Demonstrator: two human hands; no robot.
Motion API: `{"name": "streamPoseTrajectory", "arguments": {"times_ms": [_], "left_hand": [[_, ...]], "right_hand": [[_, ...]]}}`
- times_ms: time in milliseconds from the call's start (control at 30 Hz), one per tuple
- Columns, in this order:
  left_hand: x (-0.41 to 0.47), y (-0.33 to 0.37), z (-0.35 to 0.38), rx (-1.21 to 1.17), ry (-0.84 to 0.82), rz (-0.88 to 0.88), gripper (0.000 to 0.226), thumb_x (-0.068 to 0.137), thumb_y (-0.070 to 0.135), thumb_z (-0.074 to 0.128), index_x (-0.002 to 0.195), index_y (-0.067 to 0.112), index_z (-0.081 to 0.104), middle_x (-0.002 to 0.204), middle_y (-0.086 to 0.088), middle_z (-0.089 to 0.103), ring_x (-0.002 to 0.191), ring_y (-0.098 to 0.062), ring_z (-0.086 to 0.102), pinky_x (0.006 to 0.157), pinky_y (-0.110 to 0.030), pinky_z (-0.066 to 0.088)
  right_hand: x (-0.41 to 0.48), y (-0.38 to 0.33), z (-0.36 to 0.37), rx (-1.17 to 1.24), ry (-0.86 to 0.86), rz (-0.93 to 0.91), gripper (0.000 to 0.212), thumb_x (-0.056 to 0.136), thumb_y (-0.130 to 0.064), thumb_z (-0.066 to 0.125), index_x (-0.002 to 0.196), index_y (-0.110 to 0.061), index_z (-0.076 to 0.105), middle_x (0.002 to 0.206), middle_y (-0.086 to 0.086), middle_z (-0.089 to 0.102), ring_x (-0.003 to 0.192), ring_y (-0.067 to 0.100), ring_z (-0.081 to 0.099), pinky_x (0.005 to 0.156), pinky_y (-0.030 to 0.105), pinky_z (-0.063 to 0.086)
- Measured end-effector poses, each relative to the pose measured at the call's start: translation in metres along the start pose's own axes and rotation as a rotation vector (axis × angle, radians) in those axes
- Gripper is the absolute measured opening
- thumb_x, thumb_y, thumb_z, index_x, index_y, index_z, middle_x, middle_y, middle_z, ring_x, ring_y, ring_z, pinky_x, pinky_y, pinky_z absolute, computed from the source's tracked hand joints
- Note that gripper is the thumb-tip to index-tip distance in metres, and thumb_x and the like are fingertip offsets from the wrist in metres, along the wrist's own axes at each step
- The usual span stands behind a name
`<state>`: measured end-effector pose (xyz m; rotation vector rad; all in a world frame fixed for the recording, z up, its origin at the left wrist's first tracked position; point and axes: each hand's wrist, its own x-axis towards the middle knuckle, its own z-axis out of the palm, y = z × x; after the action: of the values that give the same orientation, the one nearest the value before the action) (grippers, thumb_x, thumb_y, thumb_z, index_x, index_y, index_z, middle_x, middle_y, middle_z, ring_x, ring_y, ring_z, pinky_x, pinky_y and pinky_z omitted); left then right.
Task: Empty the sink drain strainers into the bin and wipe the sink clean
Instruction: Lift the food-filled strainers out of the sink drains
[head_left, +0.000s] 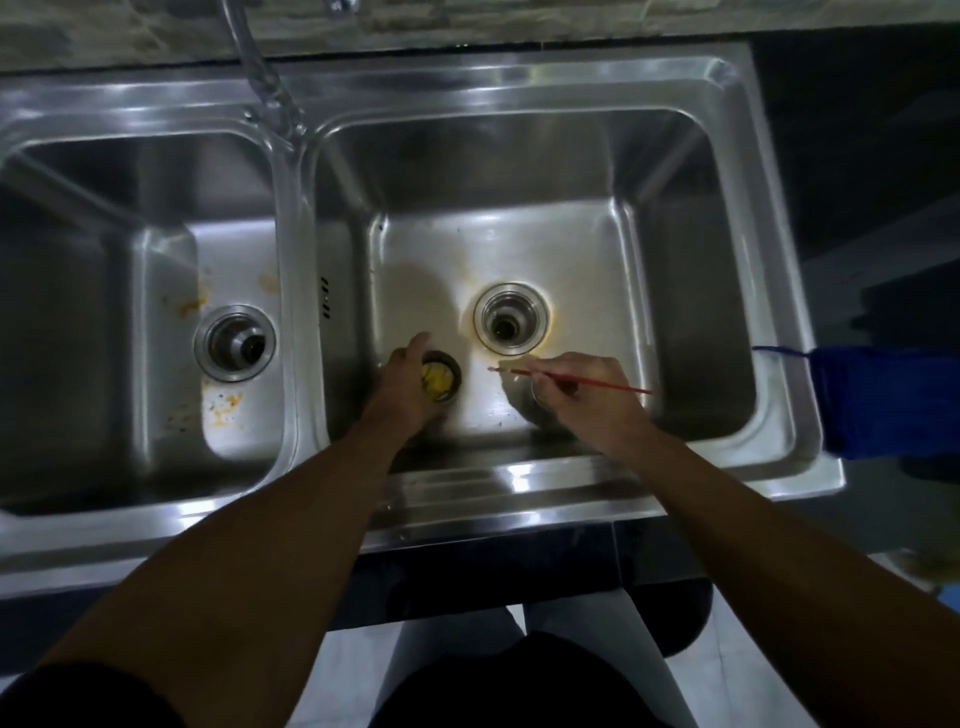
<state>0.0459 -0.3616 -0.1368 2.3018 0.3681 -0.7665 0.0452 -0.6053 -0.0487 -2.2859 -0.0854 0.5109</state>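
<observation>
The strainer (440, 382) sits low in the right basin of the sink (509, 483), toward its front left corner and just beside the open drain (511, 322). The left hand (400, 384) grips it from the left, fingers wrapped round its wall. It is a small, stiff metal cup, probably light but wet and slippery, so the rim or wall is the best hold. Its mouth faces up with its axis upright, keeping the yellow scraps (435, 383) inside. The right hand (576, 400) pinches a thin red stick (597, 382), which lies left to right with its tip pointing left.
</observation>
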Motion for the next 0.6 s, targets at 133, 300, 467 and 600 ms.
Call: {"name": "streamPoseTrajectory", "arguments": {"times_ms": [133,300,467,600], "left_hand": [[0.005,-0.003,0.001,0.147,0.018,0.074,0.09,0.071,0.024,0.087,0.146,0.025,0.036,0.141,-0.008,0.046,0.127,-0.035,0.05,0.104,-0.043,0.046],[0.0,0.003,-0.007,0.102,0.085,0.16,0.089,0.065,0.034,0.089,0.141,0.026,0.044,0.133,-0.006,0.047,0.117,-0.028,0.052,0.1,-0.04,0.049],[-0.022,0.014,-0.014,-0.013,0.187,0.306,0.084,0.062,0.039,0.087,0.135,0.028,0.047,0.126,-0.001,0.039,0.107,-0.014,0.044,0.093,-0.027,0.041],[-0.04,0.031,-0.018,-0.088,0.231,0.372,0.082,0.059,0.039,0.088,0.129,0.026,0.048,0.123,0.006,0.041,0.107,-0.004,0.044,0.087,-0.012,0.038]], "right_hand": [[0.0,0.001,0.001,0.016,-0.002,0.012,0.023,0.093,-0.016,0.068,0.112,-0.025,0.076,0.105,-0.005,0.076,0.095,0.002,0.068,0.094,0.022,0.055],[-0.004,0.003,0.005,0.011,0.053,0.045,0.021,0.093,-0.022,0.068,0.112,-0.027,0.076,0.102,-0.007,0.076,0.095,0.003,0.069,0.098,0.027,0.055],[-0.017,0.003,0.004,0.082,0.173,0.03,0.022,0.091,-0.023,0.065,0.108,-0.032,0.077,0.091,-0.017,0.076,0.088,-0.008,0.068,0.089,0.006,0.049],[-0.029,0.004,-0.004,0.15,0.259,0.032,0.024,0.089,-0.022,0.066,0.106,-0.036,0.075,0.084,-0.02,0.075,0.084,-0.004,0.07,0.086,0.008,0.051]]}}
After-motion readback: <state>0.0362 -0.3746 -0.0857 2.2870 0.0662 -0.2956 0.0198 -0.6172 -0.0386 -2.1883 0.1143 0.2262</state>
